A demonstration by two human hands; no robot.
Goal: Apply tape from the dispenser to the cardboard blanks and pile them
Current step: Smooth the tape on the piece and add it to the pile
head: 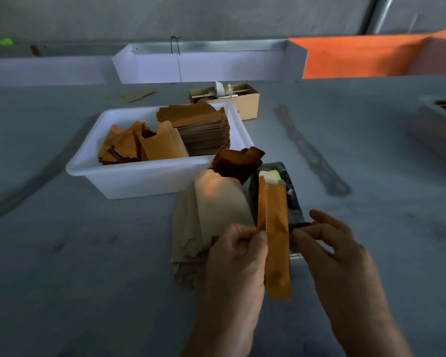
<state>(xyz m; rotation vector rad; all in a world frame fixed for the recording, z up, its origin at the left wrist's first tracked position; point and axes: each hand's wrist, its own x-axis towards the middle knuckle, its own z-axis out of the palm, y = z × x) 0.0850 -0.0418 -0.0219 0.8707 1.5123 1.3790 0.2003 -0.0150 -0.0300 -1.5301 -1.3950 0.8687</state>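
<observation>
Head cam: left hand (236,256) pinching a folded cardboard blank (276,243), held up right over the tape dispenser (281,199). Right hand (327,240) beside it, fingers loosely curled, thumb near the dispenser's front. Pale pile (209,215) just left; white tub (150,173) of blanks behind.

The left hand (236,256) pinches a long orange cardboard blank (276,235) by its left edge, holding it lengthwise over the black tape dispenser (291,199). The right hand (330,243), at the blank's 3 o'clock, has its fingertips curled at the dispenser's near end. A pale pile of blanks (206,217) lies at the dispenser's 9 o'clock. At the pile's 11 o'clock a white plastic tub (129,176) holds stacked blanks, and a small cardboard box (245,101) sits at the tub's 1 o'clock on the grey table (88,279).
</observation>
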